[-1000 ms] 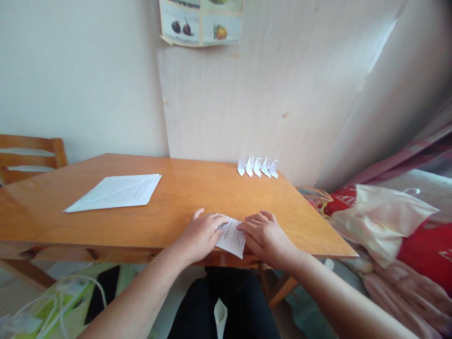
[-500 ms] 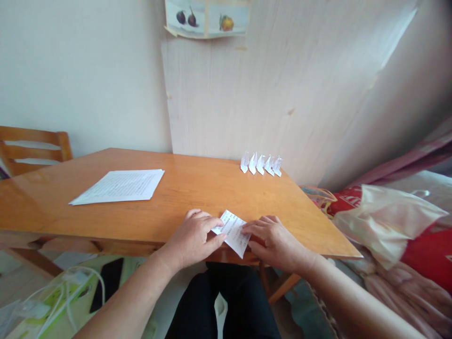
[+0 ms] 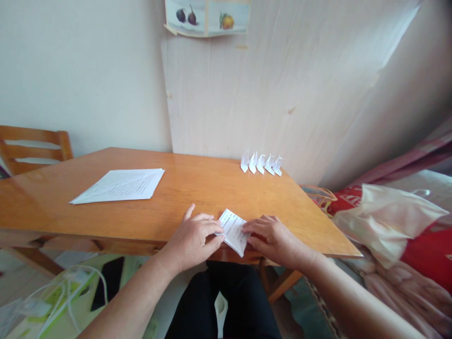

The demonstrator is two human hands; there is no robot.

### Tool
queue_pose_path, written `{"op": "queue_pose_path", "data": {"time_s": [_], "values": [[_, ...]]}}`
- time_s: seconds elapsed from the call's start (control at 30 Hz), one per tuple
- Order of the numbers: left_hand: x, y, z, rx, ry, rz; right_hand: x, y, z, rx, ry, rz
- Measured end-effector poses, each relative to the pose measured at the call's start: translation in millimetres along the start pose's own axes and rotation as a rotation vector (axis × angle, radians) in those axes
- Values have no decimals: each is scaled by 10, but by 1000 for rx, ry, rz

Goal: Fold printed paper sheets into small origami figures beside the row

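A small folded piece of printed paper (image 3: 233,230) lies at the near edge of the wooden table (image 3: 197,188). My left hand (image 3: 196,238) presses on its left side, fingers bent over the paper's edge. Its right side is held by my right hand (image 3: 273,238), fingertips pinching the fold. Part of the paper is hidden under my fingers.
A stack of printed sheets (image 3: 120,185) lies on the table's left. Several folded paper shapes (image 3: 261,163) stand in a row at the back right by the wall. A wooden chair (image 3: 33,150) stands left. Plastic bags (image 3: 381,216) and fabric lie right.
The paper has been folded smaller and pulled in between my hands. My left thumb has lifted and spread outward. The view shifted slightly down and then held.
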State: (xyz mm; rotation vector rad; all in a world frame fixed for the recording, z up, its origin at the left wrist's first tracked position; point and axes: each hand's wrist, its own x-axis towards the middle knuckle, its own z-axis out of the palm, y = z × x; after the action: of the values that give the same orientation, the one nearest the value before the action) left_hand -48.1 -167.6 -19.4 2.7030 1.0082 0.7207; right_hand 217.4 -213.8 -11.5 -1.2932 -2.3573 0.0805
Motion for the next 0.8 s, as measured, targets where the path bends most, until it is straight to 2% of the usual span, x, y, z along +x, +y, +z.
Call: {"op": "queue_pose_path", "data": {"time_s": [0.1,0.47,0.8], "values": [[8,2,26,12,17,2,3,23,14,24,-41,-28],[-11,-20,147,61,113,-31,-38,48,60,105,36,-33],[30,-32,146,48,78,-106,106,52,88,14,55,28]]}}
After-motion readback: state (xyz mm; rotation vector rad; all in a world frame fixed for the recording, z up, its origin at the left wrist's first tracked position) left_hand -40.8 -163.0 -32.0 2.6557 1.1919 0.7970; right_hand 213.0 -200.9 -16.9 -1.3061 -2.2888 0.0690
